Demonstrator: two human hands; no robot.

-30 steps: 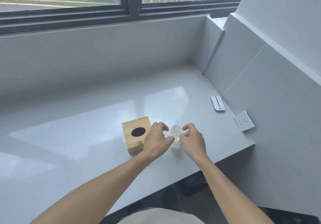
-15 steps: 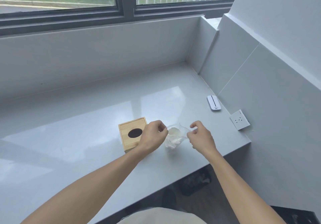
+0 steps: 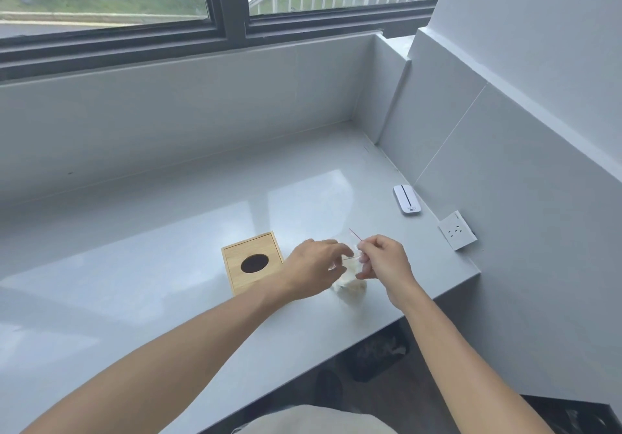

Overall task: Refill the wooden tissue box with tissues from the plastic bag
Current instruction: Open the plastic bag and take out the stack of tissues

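A square wooden tissue box (image 3: 249, 254) with a dark oval hole in its lid stands on the grey counter (image 3: 168, 265). Just right of it lies a clear plastic bag (image 3: 350, 285) with white tissues inside and a thin red strip along its mouth. My right hand (image 3: 383, 260) pinches the bag's upper edge. My left hand (image 3: 314, 267), blurred, is at the bag's mouth with its fingers spread; whether it grips the bag or the tissues I cannot tell. Much of the bag is hidden behind both hands.
A small white device (image 3: 407, 198) lies on the counter near the right wall. A white wall socket (image 3: 457, 230) sticks out of that wall close to the counter's front corner. A window runs along the back. The counter's front edge (image 3: 370, 331) is just below my hands.
The two hands, which had pulled the bag's mouth apart, have come back together. The left hand has moved right into the bag's opening; the right hand has shifted slightly left.
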